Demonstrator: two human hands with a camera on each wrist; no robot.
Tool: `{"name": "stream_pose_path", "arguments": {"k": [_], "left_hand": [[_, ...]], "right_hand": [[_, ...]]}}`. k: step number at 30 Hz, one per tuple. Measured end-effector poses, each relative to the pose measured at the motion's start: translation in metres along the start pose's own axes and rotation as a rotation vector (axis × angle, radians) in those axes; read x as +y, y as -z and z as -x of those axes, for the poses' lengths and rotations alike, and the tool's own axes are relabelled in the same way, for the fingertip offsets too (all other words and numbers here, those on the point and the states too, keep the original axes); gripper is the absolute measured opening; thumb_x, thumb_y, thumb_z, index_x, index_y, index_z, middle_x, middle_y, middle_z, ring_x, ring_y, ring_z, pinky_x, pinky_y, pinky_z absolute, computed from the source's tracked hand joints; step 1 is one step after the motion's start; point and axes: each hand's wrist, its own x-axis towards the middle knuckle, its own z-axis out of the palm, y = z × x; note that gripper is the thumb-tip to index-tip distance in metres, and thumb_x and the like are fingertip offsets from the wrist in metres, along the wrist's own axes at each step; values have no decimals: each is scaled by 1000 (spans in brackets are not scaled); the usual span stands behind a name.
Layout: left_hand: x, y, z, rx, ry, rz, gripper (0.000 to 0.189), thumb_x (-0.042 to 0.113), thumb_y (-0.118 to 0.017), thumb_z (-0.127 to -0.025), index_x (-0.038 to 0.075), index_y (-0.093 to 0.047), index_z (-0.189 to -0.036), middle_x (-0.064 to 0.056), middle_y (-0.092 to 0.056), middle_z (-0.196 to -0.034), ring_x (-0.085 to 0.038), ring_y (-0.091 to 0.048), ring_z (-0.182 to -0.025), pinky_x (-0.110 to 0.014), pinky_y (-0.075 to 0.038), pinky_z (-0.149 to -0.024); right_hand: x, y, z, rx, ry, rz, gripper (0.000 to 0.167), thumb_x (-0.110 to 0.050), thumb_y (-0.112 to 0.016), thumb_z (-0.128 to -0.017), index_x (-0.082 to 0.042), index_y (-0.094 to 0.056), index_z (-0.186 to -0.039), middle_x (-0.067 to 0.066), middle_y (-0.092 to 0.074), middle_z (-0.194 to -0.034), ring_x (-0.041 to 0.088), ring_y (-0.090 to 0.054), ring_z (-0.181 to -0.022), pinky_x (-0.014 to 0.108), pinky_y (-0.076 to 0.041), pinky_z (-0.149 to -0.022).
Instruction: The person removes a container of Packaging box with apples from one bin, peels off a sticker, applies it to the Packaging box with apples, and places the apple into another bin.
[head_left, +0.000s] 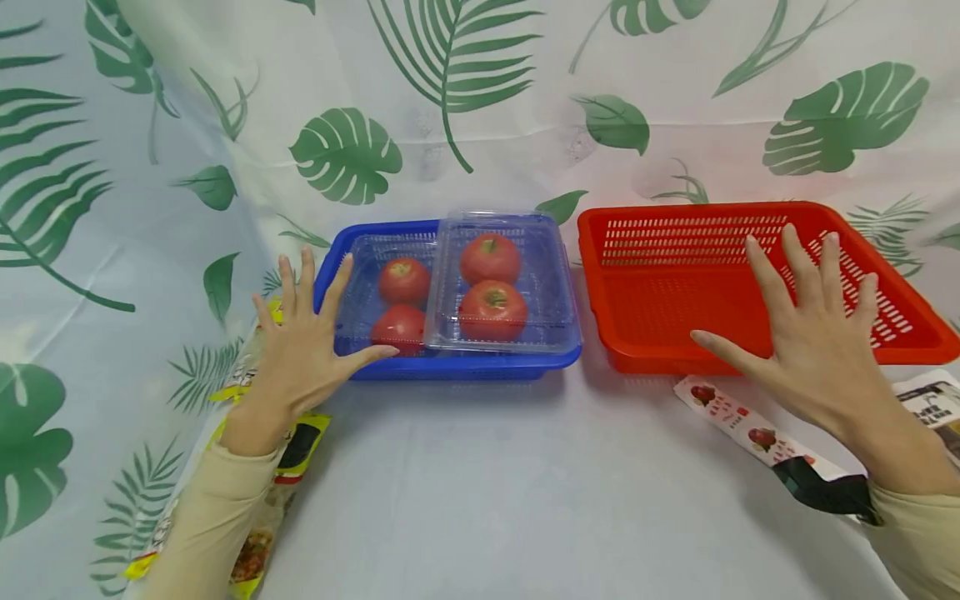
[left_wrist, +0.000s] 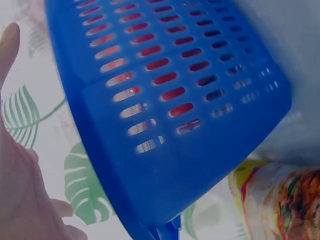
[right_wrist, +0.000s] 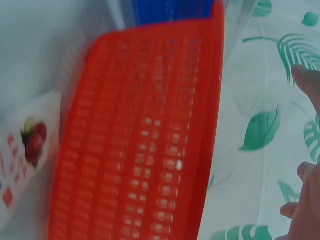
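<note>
My left hand (head_left: 300, 354), fingers spread, hovers over the left end of a blue basket (head_left: 465, 368). Inside that basket lies a clear plastic clamshell box (head_left: 551, 325); several red apples (head_left: 492, 311) show through it or beside its raised lid. On the right, my right hand (head_left: 817, 358) is spread wide above a red basket (head_left: 660, 363), whose slotted walls and floor are visible. Neither hand holds anything. The left wrist view has the blue basket's slotted side (left_wrist: 165, 170) filling the middle; the right wrist view has the red basket's side (right_wrist: 130, 135).
Yellow-edged food packets (head_left: 300, 450) lie under and beside the left forearm. A white printed strip with fruit pictures (head_left: 738, 421) and a dark end lies before the red basket. Another printed packet (head_left: 933, 404) is at the far right. A leaf-patterned cloth (head_left: 487, 150) hangs behind.
</note>
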Motion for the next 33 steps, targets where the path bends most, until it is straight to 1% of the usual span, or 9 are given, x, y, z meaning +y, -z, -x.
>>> {"name": "stream_pose_path", "arguments": {"k": [2, 7, 10, 14, 15, 16, 21, 30, 33], "left_hand": [[-3, 4, 2, -21, 35, 55, 116, 84, -58, -85, 30, 0, -170, -17, 11, -174, -47, 12, -158, -86, -3, -112], [-13, 13, 7, -89, 152, 244, 121, 62, -77, -86, 26, 2, -170, -17, 5, -174, -47, -3, -158, -85, -17, -110], [-21, 14, 10, -129, 217, 331, 124, 56, -81, -85, 21, 2, -169, -19, 1, -174, -48, -10, -156, -83, -20, -111], [-29, 8, 11, -180, 293, 417, 129, 54, -84, -83, 17, 5, -169, -23, -4, -173, -49, -17, -155, -79, -24, -113], [-31, 7, 11, -189, 306, 433, 130, 54, -84, -83, 17, 6, -169, -23, -5, -172, -49, -18, -154, -78, -25, -114], [-32, 5, 10, -196, 318, 448, 131, 53, -85, -83, 16, 6, -169, -24, -6, -172, -49, -18, -154, -77, -25, -115], [-35, 0, 9, -206, 343, 483, 131, 49, -87, -82, 10, 3, -168, -26, -14, -170, -48, -24, -151, -73, -26, -117], [-38, -2, 4, -295, 408, 484, 127, 54, -83, -84, 13, 2, -169, -27, -17, -169, -51, -26, -150, -74, -26, -117], [-39, -2, 3, -318, 419, 493, 127, 53, -83, -85, 14, 4, -169, -28, -16, -170, -52, -26, -150, -74, -26, -117]], "right_hand": [[-8, -2, -2, -2, 27, -62, 110, -40, -76, -87, -13, -8, -169, 21, 3, -174, 47, 12, -158, 74, 13, -118], [-34, -4, -6, -14, 61, -348, 100, -21, -81, -89, -15, -20, -168, 20, -18, -171, 49, -17, -154, 83, -24, -109], [-52, -6, -10, -42, 58, -492, 89, -19, -78, -94, -18, -27, -167, 18, -29, -166, 49, -33, -146, 71, -38, -111], [-78, -16, -21, -138, 41, -644, 80, -23, -73, -99, -17, -28, -166, 14, -32, -166, 48, -37, -146, 63, -39, -115], [-84, -20, -25, -170, 29, -671, 80, -25, -72, -100, -16, -27, -166, 14, -31, -167, 48, -36, -148, 71, -36, -111], [-89, -24, -28, -198, 18, -689, 81, -28, -72, -100, -16, -26, -166, 14, -30, -167, 48, -35, -149, 72, -35, -112], [-108, -39, -43, -311, -34, -674, 89, -42, -69, -100, -13, -19, -168, 16, -23, -170, 44, -27, -154, 71, -30, -117], [-125, -55, -61, -347, 48, -695, 87, -40, -65, -103, -11, -15, -168, 17, -30, -167, 38, -30, -153, 66, -26, -121], [-129, -57, -61, -354, 29, -705, 90, -41, -63, -104, -10, -9, -169, 18, -25, -169, 40, -26, -155, 66, -25, -121]]}}
